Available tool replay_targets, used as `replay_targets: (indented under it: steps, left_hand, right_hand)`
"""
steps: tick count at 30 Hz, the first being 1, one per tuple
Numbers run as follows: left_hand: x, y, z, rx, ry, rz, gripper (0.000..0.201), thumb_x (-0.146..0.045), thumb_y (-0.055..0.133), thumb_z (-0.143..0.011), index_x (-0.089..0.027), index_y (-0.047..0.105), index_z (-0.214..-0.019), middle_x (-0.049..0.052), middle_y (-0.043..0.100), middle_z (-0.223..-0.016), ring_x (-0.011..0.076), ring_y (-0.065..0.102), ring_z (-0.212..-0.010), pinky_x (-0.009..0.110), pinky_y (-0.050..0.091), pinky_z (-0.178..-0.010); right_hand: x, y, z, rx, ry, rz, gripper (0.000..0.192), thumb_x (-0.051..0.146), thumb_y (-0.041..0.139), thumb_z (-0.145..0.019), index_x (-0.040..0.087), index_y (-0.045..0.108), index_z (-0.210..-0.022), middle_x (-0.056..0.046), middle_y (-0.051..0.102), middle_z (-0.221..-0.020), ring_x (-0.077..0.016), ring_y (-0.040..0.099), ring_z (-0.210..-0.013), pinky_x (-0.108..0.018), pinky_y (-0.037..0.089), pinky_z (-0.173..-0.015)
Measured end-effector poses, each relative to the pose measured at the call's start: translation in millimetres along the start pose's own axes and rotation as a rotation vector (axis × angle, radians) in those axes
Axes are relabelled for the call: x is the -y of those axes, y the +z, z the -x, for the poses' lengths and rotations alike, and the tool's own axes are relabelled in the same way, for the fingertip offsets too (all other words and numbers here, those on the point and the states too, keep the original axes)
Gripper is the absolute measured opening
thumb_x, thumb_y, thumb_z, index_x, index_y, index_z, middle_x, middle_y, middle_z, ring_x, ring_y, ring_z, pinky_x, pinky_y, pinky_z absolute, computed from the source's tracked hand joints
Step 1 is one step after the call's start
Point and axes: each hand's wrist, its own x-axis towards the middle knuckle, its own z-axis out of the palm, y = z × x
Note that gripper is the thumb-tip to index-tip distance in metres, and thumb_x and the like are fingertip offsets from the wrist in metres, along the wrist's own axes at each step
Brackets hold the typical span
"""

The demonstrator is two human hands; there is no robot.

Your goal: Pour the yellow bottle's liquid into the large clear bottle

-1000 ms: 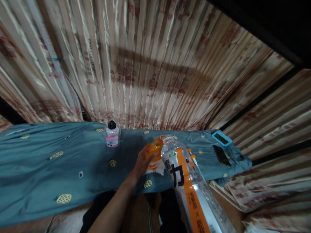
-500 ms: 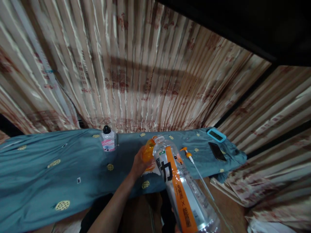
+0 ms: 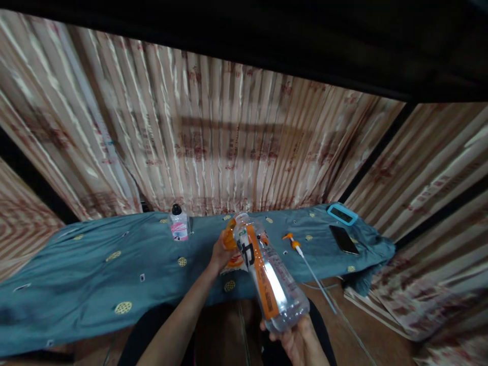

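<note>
My right hand (image 3: pixel 295 339) is wrapped round the base of a large clear plastic bottle (image 3: pixel 272 279) with an orange and silver label. The bottle is tilted, its uncapped mouth up and to the left. My left hand (image 3: pixel 219 254) grips a small orange bottle (image 3: pixel 229 235), close against the big bottle's mouth; whether the two touch I cannot tell. Under them an orange and white packet (image 3: pixel 234 263) lies partly hidden on the cloth. Right of the big bottle lies an orange and white pump dispenser (image 3: pixel 295 244) with a long tube.
A clear bottle with a black cap and pink label (image 3: pixel 179 223) stands at the left on the blue-green cloth (image 3: pixel 152 254). A blue-framed device (image 3: pixel 342 214) and a black phone (image 3: pixel 343 239) lie at the right. Patterned curtains (image 3: pixel 236 137) hang behind.
The big bottle's base has risen into fuller view, and my right hand now shows under it. My left hand still holds the orange bottle at its mouth. The camera view has shifted.
</note>
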Motion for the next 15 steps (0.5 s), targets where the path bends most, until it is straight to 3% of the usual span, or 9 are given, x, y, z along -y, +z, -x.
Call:
replay_targets:
  steps: [6, 12, 15]
  left_hand:
    - [1, 10.6, 2, -0.095, -0.033, 0.009, 0.051, -0.023, 0.08, -0.056, -0.021, 0.058, -0.102, 0.001, 0.071, -0.095, 0.0197, 0.068, -0.087, 0.031, 0.053, -0.079]
    - [9, 15.3, 1, -0.138, -0.053, 0.077, 0.059, -0.027, 0.085, -0.051, -0.02, 0.058, -0.103, 0.003, 0.071, -0.098, 0.0232, 0.068, -0.091, 0.04, 0.052, -0.088]
    - [12, 14.9, 2, -0.107, -0.041, 0.145, 0.067, -0.029, 0.087, -0.048, -0.021, 0.057, -0.107, 0.003, 0.071, -0.103, 0.0238, 0.067, -0.097, 0.043, 0.052, -0.093]
  right_hand:
    - [-2, -14, -6, 0.072, 0.003, 0.017, 0.043, 0.057, 0.086, -0.063, 0.03, 0.076, -0.094, -0.006, 0.08, -0.084, -0.0223, 0.076, -0.067, -0.022, 0.057, -0.053]
    - [11, -15, -9, 0.127, 0.028, 0.027, 0.039, 0.06, 0.085, -0.063, 0.028, 0.076, -0.084, -0.005, 0.081, -0.084, -0.0218, 0.076, -0.064, -0.021, 0.057, -0.051]
    - [16, -16, -10, 0.137, 0.033, 0.03, 0.039, 0.059, 0.085, -0.063, 0.032, 0.077, -0.09, -0.004, 0.081, -0.085, -0.0215, 0.076, -0.064, -0.021, 0.057, -0.051]
